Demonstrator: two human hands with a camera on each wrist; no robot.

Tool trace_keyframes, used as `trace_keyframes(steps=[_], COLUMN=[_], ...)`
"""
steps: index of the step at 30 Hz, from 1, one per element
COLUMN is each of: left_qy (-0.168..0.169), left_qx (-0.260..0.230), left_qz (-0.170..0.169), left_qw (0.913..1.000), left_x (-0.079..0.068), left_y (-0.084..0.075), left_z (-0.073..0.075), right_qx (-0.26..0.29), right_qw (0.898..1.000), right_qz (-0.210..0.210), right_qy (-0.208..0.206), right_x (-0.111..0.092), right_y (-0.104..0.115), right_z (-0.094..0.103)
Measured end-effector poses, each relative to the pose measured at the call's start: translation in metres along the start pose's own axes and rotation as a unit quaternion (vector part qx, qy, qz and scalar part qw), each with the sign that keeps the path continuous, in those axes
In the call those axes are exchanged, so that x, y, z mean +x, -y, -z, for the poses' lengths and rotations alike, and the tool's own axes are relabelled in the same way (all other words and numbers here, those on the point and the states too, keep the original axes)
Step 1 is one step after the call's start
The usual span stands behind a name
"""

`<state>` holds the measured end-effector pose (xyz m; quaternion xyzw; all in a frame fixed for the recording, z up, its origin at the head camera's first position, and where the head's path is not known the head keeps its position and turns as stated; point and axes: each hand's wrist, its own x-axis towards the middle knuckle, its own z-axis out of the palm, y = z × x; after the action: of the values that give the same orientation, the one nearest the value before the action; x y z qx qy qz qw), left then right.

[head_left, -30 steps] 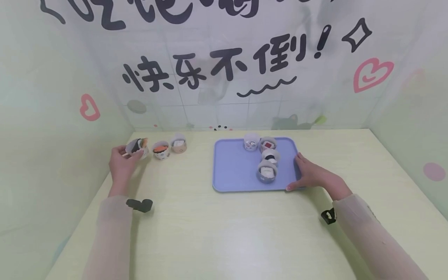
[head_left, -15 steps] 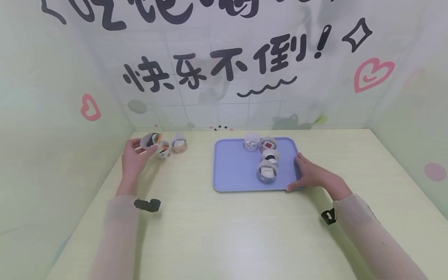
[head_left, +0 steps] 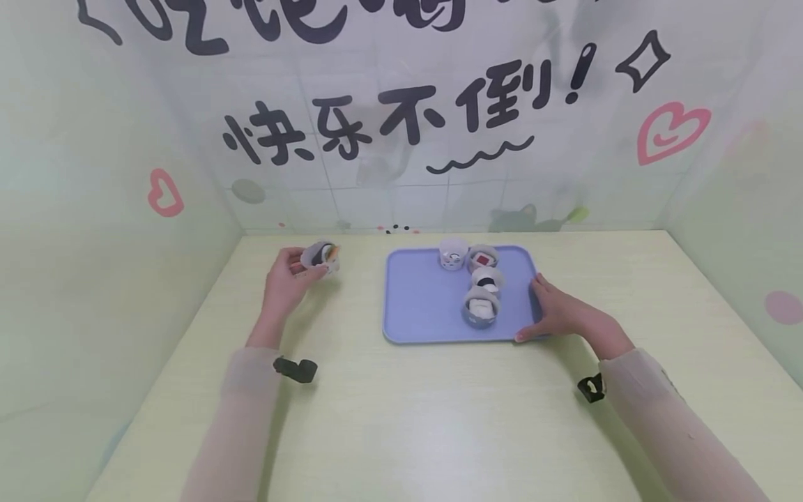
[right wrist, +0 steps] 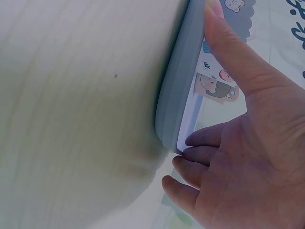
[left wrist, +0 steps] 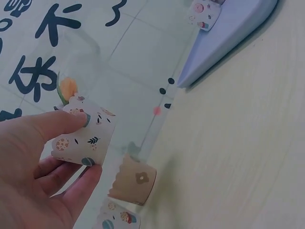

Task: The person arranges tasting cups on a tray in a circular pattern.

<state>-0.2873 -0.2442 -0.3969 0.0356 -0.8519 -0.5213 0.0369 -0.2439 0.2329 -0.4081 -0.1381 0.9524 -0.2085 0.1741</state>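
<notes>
My left hand [head_left: 285,282] holds a small patterned paper cup [left wrist: 93,138] between thumb and fingers. Dark, white and orange toy sushi [head_left: 321,253] shows in its mouth. In the left wrist view, a brown paper cup [left wrist: 136,181] and a white printed cup [left wrist: 119,217] stand below the held one; in the head view the hand and held cup largely hide them. My right hand [head_left: 561,314] rests at the right front corner of the blue tray [head_left: 417,307]. Its thumb [right wrist: 238,57] lies along the rim, and the fingertips touch farther along the side.
Several filled paper cups stand on the tray's right half: a white cup [head_left: 453,254] at the back, one with a red square [head_left: 482,259], one with a black band [head_left: 486,281], and a grey-blue cup [head_left: 481,310] in front. Walls [head_left: 376,202] enclose the pale table [head_left: 401,418].
My left hand has carried its cup rightward, passing over the orange-topped cup toward the brown one and now covering them in the head view. My right hand and the tray have stayed put.
</notes>
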Motion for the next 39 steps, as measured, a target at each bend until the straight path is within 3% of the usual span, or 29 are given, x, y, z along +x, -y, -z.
trace_keyframes(steps=[9, 22, 31, 39], left_qy=[0.058, 0.13, 0.165, 0.19], left_qx=[-0.002, 0.013, 0.03, 0.032], left_qz=[-0.007, -0.049, -0.078, -0.089], left_qw=[0.9983, 0.9902, 0.9826, 0.9773], left_x=[0.005, -0.005, -0.01, -0.017], left_y=[-0.009, -0.023, -0.027, -0.033], left_z=[-0.038, -0.094, -0.122, -0.136], right_qx=[0.001, 0.0, 0.003, 0.005], right_qw=[1.0, 1.0, 1.0, 1.0], right_qz=[0.004, 0.004, 0.01, 0.012], right_qy=[-0.001, -0.003, -0.007, -0.008], right_x=[0.0, 0.0, 0.0, -0.001], right_y=[-0.001, -0.001, -0.001, -0.002], right_z=[0.0, 0.001, 0.0, 0.0])
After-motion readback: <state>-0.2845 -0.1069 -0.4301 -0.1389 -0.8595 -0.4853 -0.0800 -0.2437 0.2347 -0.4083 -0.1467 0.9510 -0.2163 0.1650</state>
